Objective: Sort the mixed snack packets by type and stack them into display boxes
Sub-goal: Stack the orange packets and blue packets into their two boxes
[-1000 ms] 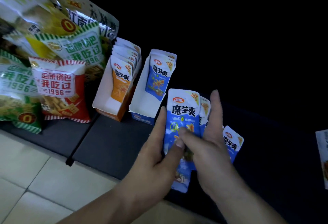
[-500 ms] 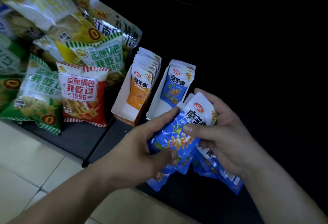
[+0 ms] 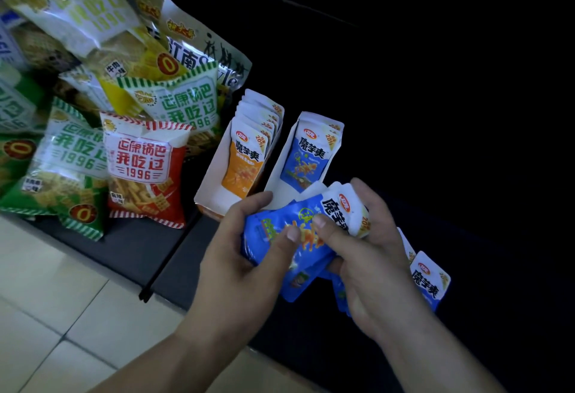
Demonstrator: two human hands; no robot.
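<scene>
Just in front of the blue display box (image 3: 281,171), left hand (image 3: 245,255) and right hand (image 3: 370,252) both curl round a bunch of blue konjac packets (image 3: 298,237), thumbs pressing on top.

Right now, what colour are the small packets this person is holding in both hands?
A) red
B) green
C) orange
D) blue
D: the left hand and the right hand both grip a bunch of blue packets.
</scene>
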